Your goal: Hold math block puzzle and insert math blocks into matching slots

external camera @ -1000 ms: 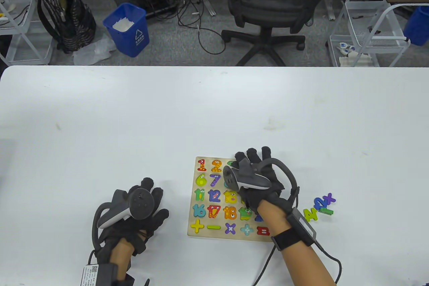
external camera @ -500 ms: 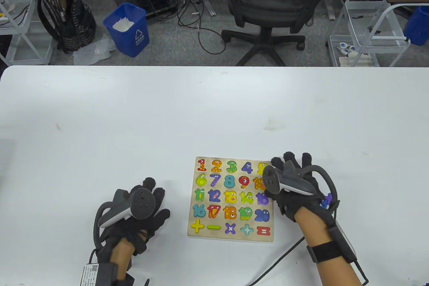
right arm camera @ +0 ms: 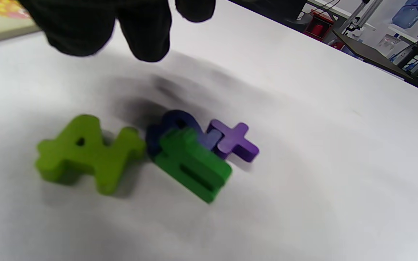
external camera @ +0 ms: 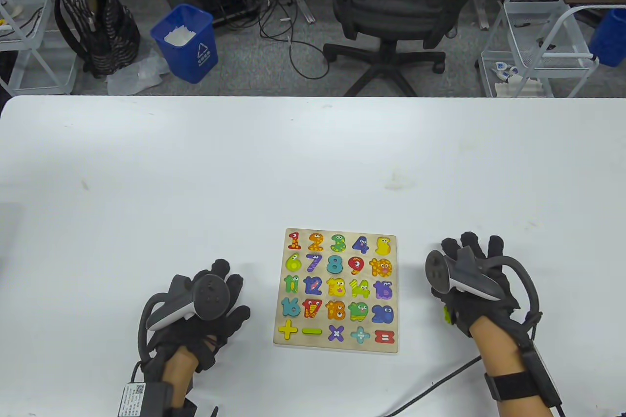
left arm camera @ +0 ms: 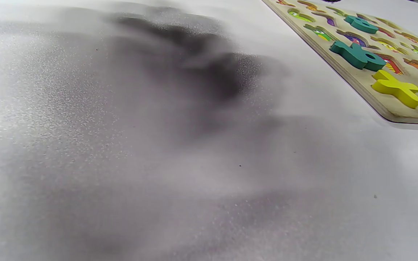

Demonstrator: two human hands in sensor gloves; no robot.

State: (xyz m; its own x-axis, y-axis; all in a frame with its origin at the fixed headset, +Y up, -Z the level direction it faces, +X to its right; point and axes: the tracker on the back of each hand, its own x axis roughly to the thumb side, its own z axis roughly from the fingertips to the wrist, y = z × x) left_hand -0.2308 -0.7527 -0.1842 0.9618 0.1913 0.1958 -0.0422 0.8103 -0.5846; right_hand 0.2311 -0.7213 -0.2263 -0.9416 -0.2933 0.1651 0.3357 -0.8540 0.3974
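Note:
The wooden puzzle board (external camera: 281, 285) lies flat on the white table, with coloured number and sign blocks in its slots. My left hand (external camera: 215, 302) rests spread on the table to the left of the board, apart from it. My right hand (external camera: 469, 280) hovers open to the right of the board, over the loose blocks. In the right wrist view its fingertips (right arm camera: 143, 40) hang above a light green block (right arm camera: 85, 156), a blue block (right arm camera: 172, 125), a green equals block (right arm camera: 194, 166) and a purple plus block (right arm camera: 234, 141). It holds nothing.
The left wrist view shows the board's near corner (left arm camera: 383, 107) with a teal block (left arm camera: 357, 56) and a yellow plus (left arm camera: 396, 88) seated in it. An office chair (external camera: 391, 11) and a blue bin (external camera: 188, 43) stand beyond the table's far edge.
My right hand has moved right, from over the board's upper right slots to above the loose blocks beside it. The board's right columns now show filled. The left hand has barely moved.

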